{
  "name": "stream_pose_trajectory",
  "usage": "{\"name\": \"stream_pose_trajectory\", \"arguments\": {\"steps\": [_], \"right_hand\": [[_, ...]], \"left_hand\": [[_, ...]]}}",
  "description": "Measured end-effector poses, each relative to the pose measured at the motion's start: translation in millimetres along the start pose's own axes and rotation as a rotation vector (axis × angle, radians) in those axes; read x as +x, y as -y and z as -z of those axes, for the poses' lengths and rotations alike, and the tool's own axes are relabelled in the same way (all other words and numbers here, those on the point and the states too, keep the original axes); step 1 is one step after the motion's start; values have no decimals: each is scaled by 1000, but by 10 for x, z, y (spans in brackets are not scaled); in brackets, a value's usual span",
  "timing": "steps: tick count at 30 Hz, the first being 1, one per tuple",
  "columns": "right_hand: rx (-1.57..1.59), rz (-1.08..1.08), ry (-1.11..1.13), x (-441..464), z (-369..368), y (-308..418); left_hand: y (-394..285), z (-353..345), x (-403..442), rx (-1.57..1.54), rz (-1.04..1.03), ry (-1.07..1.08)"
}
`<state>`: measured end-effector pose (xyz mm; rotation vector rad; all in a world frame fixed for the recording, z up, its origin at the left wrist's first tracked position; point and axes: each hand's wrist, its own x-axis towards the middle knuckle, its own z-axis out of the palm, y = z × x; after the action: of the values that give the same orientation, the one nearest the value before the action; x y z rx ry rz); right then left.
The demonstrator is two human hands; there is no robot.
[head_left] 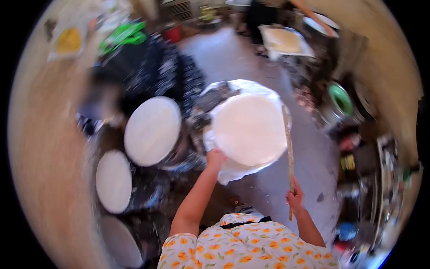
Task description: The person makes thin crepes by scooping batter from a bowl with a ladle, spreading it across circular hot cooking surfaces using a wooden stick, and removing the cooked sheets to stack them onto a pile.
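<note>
A large, pale round sheet (250, 130) lies on a white cloth (233, 174) in front of me. At its lower left edge my left hand (216, 159) touches the cloth, its fingers curled; they look closed on the cloth's edge. My right hand (294, 197) is wrapped round the lower part of a long, thin wooden stick (289, 157). The stick stands nearly upright in view along the right edge of the round sheet, its top end beside the cloth.
Left are pale round surfaces (152, 131) and a person in dark clothing (148, 67). At the top, another person's arm (313, 15) reaches over a round surface near a cloth-covered stand (286, 41). A metal pot (337, 102) and cluttered shelves (380, 179) line the right.
</note>
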<state>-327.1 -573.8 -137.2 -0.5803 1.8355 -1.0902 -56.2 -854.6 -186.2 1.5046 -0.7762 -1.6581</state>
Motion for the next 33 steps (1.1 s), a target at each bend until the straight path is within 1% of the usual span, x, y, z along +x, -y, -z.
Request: {"name": "stream_pose_trajectory", "arguments": {"steps": [1,2,3,4,5,7,9,10,12,13,14,15,16,18,19,21,22,23,24,25,26,27,28,29,31,33], "right_hand": [[17,35,83,105,-104,17],[-23,47,204,213,-203,56],[2,72,272,307,-312,109],[26,91,344,382,-467,155],[-20,93,487,495,-645,212],[-186,248,517,697,-1076,311],[-271,395,714,781,-1498,383],[-274,397,820,699,-1714,512],[-343,445,1019,719,-2024,515],[-392,480,1128,714,-2192,507],[-420,442,1177,638,-2378,482],[-439,464,1236,538,-2553,444],[-484,613,1293,429,-2714,395],[-538,791,1401,147,-3008,313],[-583,889,1478,2,-3116,266],[-664,1094,1609,-378,-3266,173],[-736,1003,1679,-735,-3222,252],[-748,1031,1711,-978,-3207,187],[-763,1003,1754,-1198,-3199,106],[-785,974,1797,-1398,-3189,35],[-752,1036,1838,-1522,-3191,-107],[-791,1070,1882,-1752,-3118,-117],[-819,943,1912,-2002,-3036,-143],[-836,816,1932,-2288,-2949,-188],[-830,912,1983,-2715,-2831,-326],[-887,887,2099,-2999,-2792,-455]], "left_hand": [[-81,66,-199,-24,-34,-43],[-24,245,-276,-16,-42,-9],[61,477,-370,-9,-50,12],[119,660,-551,49,-58,-87],[120,824,-759,107,-50,-192],[235,1282,-1299,-8,19,-320],[567,1712,-1883,-102,25,-511],[789,1891,-2236,-206,52,-639],[1139,1964,-3017,-411,99,-878],[1309,1931,-3410,-520,123,-995],[1572,1890,-3767,-622,121,-1089],[1852,1811,-4112,-728,115,-1176],[2086,1662,-4437,-824,121,-1274],[2449,1306,-4984,-1031,166,-1443],[2592,1062,-5205,-1143,204,-1514],[3046,609,-5541,-1395,195,-1603],[3455,328,-5658,-1440,177,-1618],[3991,67,-5719,-1770,45,-1576],[4314,-58,-5768,-2094,-106,-1497],[4621,-125,-5788,-2138,-133,-1500],[4857,-250,-5790,-2219,-367,-1519],[4844,-378,-5800,-2295,-502,-1539],[4826,-507,-5806,-2369,-644,-1550],[4540,-285,-6013,-2427,-689,-1564],[4477,42,-6192,-2486,-790,-1523],[4918,286,-6166,-2408,-912,-1354]]}}
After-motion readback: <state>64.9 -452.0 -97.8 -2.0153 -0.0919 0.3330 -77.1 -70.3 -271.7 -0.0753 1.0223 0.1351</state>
